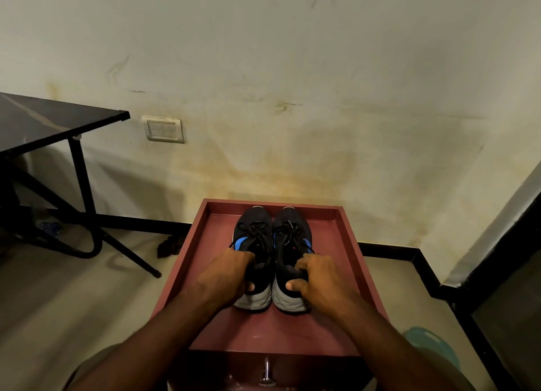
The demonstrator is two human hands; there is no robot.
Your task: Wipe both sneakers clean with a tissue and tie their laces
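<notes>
Two black sneakers with blue side patches and grey heels stand side by side, toes toward the wall, on a dark red rimmed cabinet top point(330, 244). My left hand point(227, 276) grips the heel collar of the left sneaker point(253, 229), fingers curled into its opening and thumb on the back. My right hand point(317, 279) grips the heel collar of the right sneaker point(291, 229) the same way. Their black laces lie loose over the tongues. No tissue is in view.
A black folding table point(52, 118) stands at the left on thin metal legs. A wall with a switch plate point(165, 129) is right behind the cabinet. A dark rag point(169, 245) lies on the floor at the left, a teal object point(430, 346) at the lower right.
</notes>
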